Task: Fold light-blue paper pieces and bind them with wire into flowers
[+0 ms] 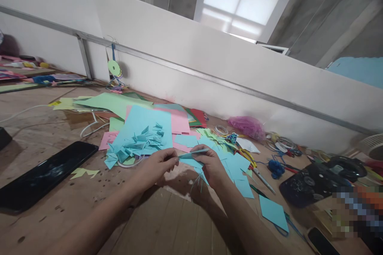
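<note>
A folded piece of light blue paper [190,155] is held between my two hands, seen nearly edge-on. My left hand [163,164] pinches its left end with thumb and forefinger. At its right end, my right hand [209,162] grips it, fingers bent around the paper. Several small folded blue paper pieces [143,140] lie on a large blue sheet [131,117] to the upper left of my hands. Blue paper squares [235,166] are scattered just right of my right hand, and another blue square [273,212] lies farther right.
Yellow-handled scissors [263,179] lie on the right. A black phone [48,173] rests at the left. Green sheets [115,103], pink sheets [180,122] and a pink mesh bundle [247,126] lie near the white wall [179,75]. A dark device [305,183] is at the right.
</note>
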Demonstrator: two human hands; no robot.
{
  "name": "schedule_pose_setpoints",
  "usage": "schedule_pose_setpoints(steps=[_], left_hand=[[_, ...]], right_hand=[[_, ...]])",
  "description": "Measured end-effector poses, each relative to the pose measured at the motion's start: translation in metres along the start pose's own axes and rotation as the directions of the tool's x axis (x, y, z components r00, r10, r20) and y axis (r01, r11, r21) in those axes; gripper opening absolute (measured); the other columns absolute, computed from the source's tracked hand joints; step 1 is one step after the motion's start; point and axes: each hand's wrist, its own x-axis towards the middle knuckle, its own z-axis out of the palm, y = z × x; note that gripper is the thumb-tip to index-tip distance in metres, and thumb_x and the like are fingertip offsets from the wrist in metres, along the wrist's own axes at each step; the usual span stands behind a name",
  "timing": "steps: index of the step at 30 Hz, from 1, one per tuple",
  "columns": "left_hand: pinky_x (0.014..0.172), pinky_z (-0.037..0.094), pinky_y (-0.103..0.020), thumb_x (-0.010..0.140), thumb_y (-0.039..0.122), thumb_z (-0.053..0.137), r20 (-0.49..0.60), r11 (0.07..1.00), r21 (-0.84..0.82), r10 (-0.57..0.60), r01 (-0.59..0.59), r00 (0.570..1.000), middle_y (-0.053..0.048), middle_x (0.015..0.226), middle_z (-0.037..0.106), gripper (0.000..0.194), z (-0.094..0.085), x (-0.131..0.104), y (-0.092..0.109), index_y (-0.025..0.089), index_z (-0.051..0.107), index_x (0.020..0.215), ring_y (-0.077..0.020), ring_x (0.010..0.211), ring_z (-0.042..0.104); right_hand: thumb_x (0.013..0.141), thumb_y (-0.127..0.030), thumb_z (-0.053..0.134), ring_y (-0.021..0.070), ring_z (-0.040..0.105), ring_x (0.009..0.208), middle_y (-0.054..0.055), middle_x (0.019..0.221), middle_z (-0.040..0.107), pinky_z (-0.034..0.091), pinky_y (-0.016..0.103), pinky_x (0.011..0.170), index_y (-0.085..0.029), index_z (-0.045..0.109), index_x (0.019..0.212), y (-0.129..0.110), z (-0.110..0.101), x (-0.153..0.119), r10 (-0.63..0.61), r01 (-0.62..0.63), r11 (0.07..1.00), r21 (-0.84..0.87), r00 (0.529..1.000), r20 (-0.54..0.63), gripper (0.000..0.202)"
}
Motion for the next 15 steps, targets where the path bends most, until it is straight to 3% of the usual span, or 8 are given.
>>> schedule_pose_setpoints(steps=[5, 9, 15], left_hand=[[0.064, 0.041, -0.027, 0.083, 0.048, 0.051, 0.035, 0.995, -0.067, -0.068, 0.070, 0.997, 0.001, 0.068, 0.057, 0.030, -0.0006, -0.0006, -0.0036, 0.021, 0.061, 0.074, -0.0173, 0.069, 0.054], [0.069, 0.042, -0.028, 0.084, 0.058, 0.048, 0.038, 0.976, -0.178, -0.124, 0.129, 0.992, -0.001, 0.069, 0.061, 0.043, 0.0002, -0.0024, -0.0020, 0.019, 0.064, 0.076, -0.0178, 0.071, 0.055], [0.070, 0.044, -0.030, 0.080, 0.062, 0.049, 0.011, 0.982, -0.131, -0.135, 0.135, 0.991, -0.002, 0.070, 0.066, 0.045, 0.0022, -0.0080, -0.0032, 0.020, 0.066, 0.076, -0.0205, 0.072, 0.059]], right_hand=[[0.059, -0.014, 0.073, 0.0163, 0.055, 0.075, -0.002, 0.075, 0.063, 0.042, 0.028, 0.072, -0.021, 0.069, 0.067, -0.0069, 0.0020, -0.0014, 0.007, -0.008, 0.999, -0.041, 1.000, -0.031, 0.011], [0.061, -0.017, 0.074, 0.0177, 0.057, 0.075, -0.001, 0.077, 0.063, 0.043, 0.030, 0.073, -0.021, 0.067, 0.070, -0.0085, 0.0009, -0.0025, 0.036, -0.035, 0.998, -0.043, 0.999, 0.011, 0.013], [0.065, -0.014, 0.072, 0.0147, 0.053, 0.073, -0.002, 0.077, 0.061, 0.040, 0.025, 0.069, -0.020, 0.068, 0.072, -0.0051, -0.0005, -0.0040, -0.017, 0.031, 0.991, -0.130, 0.994, 0.110, 0.011]])
